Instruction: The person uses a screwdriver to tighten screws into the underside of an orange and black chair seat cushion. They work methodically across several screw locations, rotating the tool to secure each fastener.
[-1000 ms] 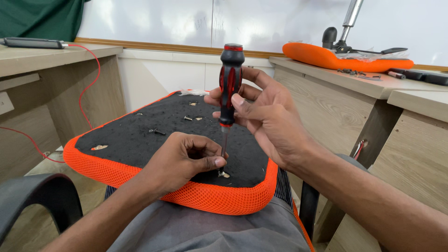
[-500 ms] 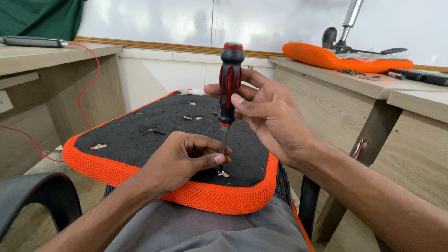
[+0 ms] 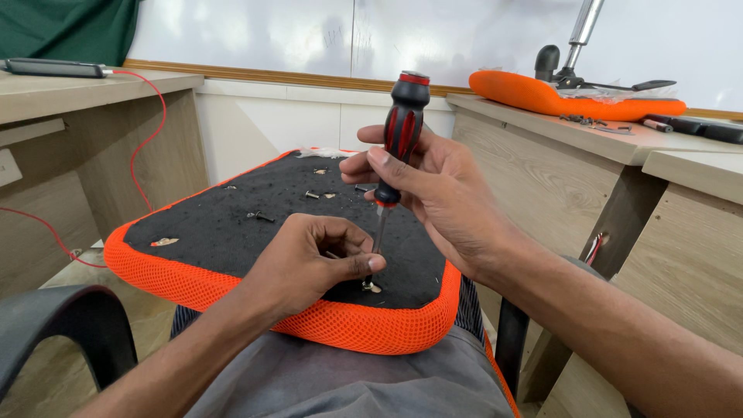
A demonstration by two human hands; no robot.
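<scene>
Little moved since earlier frame: screwdriver (image 3: 396,147) stays near upright, right hand (image 3: 433,193) shifted grip slightly on handle. Seat cushion (image 3: 232,232), black underside up, rests on lap. Keep shaft vertical, tip seated in screw (image 3: 372,286), press down while turning. Right hand curled around handle, fingers wrapped. Left hand (image 3: 309,263) loosely fisted, thumb and forefinger pinching shaft low, steadying tip. Loose screws (image 3: 259,216) lie well apart.

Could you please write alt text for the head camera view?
A right hand holds a black-and-red screwdriver upright on an orange-rimmed black seat pad lying across the person's lap, while the left hand steadies its tip.
</scene>
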